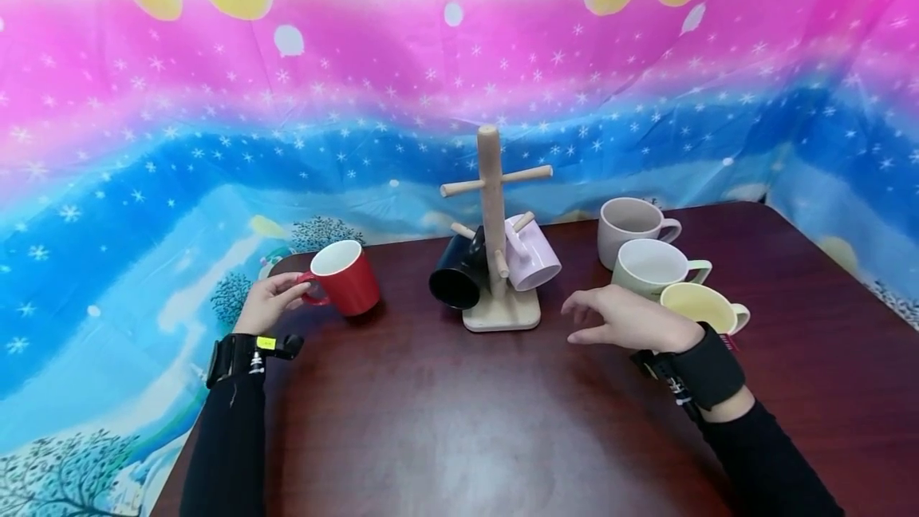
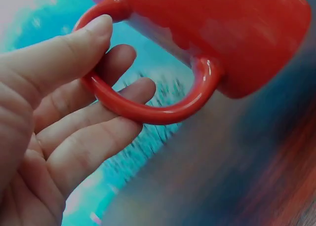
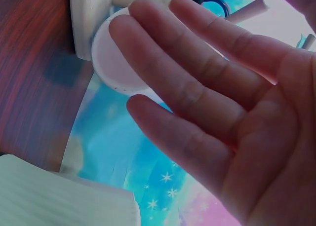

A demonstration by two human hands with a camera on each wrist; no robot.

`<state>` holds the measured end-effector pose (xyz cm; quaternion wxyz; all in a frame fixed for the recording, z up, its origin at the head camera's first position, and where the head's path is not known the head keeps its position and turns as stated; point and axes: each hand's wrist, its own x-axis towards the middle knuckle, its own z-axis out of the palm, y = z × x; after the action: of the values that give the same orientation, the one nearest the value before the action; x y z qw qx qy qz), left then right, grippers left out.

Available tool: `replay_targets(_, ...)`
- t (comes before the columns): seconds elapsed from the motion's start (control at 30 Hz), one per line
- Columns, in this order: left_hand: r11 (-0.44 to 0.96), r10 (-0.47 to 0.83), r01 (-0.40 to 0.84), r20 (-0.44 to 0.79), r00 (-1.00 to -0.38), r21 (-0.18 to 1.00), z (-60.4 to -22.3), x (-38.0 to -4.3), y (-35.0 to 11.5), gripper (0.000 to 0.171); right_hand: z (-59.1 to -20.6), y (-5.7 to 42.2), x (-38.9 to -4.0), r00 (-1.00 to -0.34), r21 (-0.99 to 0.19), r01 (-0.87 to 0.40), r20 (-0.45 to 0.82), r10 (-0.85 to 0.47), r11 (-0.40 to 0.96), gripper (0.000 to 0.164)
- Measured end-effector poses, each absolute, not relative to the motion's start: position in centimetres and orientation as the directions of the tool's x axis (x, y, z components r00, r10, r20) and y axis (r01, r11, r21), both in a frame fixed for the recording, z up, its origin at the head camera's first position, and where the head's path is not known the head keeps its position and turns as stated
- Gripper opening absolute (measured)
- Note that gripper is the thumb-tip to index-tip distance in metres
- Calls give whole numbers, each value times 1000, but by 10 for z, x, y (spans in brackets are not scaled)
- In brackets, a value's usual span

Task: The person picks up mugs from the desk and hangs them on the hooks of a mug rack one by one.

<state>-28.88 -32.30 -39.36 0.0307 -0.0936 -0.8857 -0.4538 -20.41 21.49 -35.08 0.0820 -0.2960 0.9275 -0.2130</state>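
Observation:
At the table's left side my left hand (image 1: pixel 271 301) pinches the handle of a red mug (image 1: pixel 354 284) between thumb and fingers. The mug leans slightly, its white inside facing up; the left wrist view shows the fingertips around the handle (image 2: pixel 163 115). My right hand (image 1: pixel 625 316) hovers with loosely extended fingers and nothing in them, left of a yellow mug (image 1: pixel 707 305) and in front of a pale green-white mug (image 1: pixel 649 263). Between the hands stands a wooden mug tree (image 1: pixel 490 214), with a black mug (image 1: pixel 455 274) and a pale lilac mug (image 1: pixel 534 258) hanging on its lower pegs.
A grey mug (image 1: pixel 623 230) stands at the back right, behind the other two. The mug tree's upper pegs (image 1: pixel 527 175) stick out to both sides. A patterned cloth (image 1: pixel 402 62) hangs along the back and left of the dark wooden table (image 1: pixel 431 421).

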Motion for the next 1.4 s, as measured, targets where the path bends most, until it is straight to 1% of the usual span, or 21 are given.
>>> replay_targets(0.13,540,187,252,177,-966,803,-383,-279,-311,40,-350,217,-204,-820,-443,-500,-34,-572,744,38)
replay_targets(0.23,535,243,276,167,-956,798,-369,-267,-295,35,-348,218,-205,-826,-441,-489,-44,-562,753,38)
replay_targets(0.37,500,345,339,175,-922,797,-365,-255,-277,30,-347,218,-205,-823,-443,-492,-45,-567,749,38)
replay_targets(0.43,463,395,373,189,-899,804,-369,-251,-270,29,-347,218,-205,-824,-444,-490,-45,-565,750,38)
replay_targets(0.73,380,493,397,180,-851,836,-362,-222,-211,21,-345,219,-204,-822,-444,-494,-44,-568,748,38)
replay_targets(0.97,311,470,361,188,-862,879,-363,-206,-167,22,-349,218,-204,-822,-451,-489,-48,-567,747,39)
replay_targets(1.23,213,384,316,218,-897,924,-362,-196,-127,25,-352,220,-207,-811,-450,-515,-22,-585,730,38)
replay_targets(1.4,140,367,288,221,-904,947,-357,-188,-107,25,-352,220,-208,-820,-438,-507,-18,-572,742,41)
